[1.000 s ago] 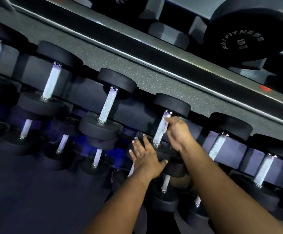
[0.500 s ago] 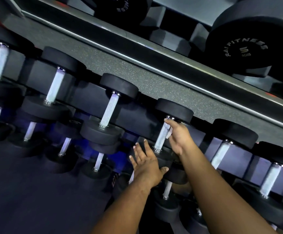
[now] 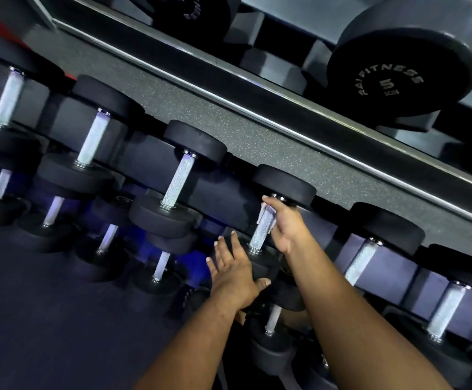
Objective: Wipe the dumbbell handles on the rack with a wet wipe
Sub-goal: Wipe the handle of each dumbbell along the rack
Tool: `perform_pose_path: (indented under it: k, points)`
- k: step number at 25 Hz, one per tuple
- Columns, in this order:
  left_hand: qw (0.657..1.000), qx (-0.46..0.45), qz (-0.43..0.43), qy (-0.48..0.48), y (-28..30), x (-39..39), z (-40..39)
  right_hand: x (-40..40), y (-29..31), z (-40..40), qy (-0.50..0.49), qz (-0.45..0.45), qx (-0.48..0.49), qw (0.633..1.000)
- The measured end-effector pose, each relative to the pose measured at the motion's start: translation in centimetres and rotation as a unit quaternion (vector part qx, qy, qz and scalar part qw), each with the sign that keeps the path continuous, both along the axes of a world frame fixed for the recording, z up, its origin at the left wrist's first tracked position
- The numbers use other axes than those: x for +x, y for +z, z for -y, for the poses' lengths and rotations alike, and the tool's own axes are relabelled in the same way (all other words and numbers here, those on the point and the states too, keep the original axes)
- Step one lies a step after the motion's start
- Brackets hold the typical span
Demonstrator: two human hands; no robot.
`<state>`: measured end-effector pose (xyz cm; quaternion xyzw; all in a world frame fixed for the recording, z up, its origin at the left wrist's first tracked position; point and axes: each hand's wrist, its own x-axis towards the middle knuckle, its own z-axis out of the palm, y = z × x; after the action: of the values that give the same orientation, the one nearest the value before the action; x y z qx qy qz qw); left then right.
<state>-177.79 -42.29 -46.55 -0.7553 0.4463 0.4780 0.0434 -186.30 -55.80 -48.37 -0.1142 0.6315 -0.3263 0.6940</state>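
Right grip (image 3: 284,226) curls round the handle (image 3: 260,233) with a wipe (image 3: 265,218) pressed between fingers and metal, near the handle's upper end; left grip (image 3: 233,273) lies wide and flat, fingers straight, on the near head (image 3: 265,263) of the same dumbbell, thumb hooked at its lower edge; that dumbbell sits on the rack's (image 3: 150,161) upper row, between neighbours with bare knurled handles; lower rows show below; beyond, a speckled floor strip (image 3: 229,122), then a large dumbbell (image 3: 403,66) marked FITNESS.
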Motion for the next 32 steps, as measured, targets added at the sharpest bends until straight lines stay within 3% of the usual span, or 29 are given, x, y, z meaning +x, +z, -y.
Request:
perform_pose_path:
  k: [3, 7, 11, 16, 21, 23, 28, 32]
  points:
    - [1.000, -0.005, -0.002, 0.002, -0.1, 0.0, -0.1, -0.9, 0.0, -1.5, -0.001, 0.024, -0.044, 0.999]
    - [1.000, -0.001, 0.004, 0.003, -0.1, -0.1, 0.0, 0.7, -0.6, -0.5, 0.026, -0.004, 0.000, 1.000]
    - [1.000, -0.008, -0.003, 0.009, -0.3, -0.1, -0.2, -0.3, -0.8, -2.3, 0.010, 0.000, -0.036, 0.999]
    - [1.000, -0.010, -0.003, 0.009, -0.2, -0.1, -0.3, 0.7, -0.6, -2.0, 0.060, -0.024, 0.003, 0.998]
    - [1.000, -0.016, -0.003, 0.016, -0.4, 0.0, -0.2, -1.0, -0.5, -4.4, 0.085, -0.029, -0.053, 0.995]
    - [1.000, -0.017, -0.002, 0.015, -0.3, -0.1, -0.2, -0.2, -1.0, -4.3, 0.097, -0.057, -0.032, 0.993]
    - [1.000, -0.022, -0.003, 0.018, -0.4, 0.0, -0.3, -1.5, -1.2, -3.3, 0.210, -0.036, 0.018, 0.977]
    - [1.000, -0.012, -0.009, 0.014, -0.5, 0.0, -0.2, -2.1, -1.3, -0.3, 0.094, 0.014, -0.017, 0.995]
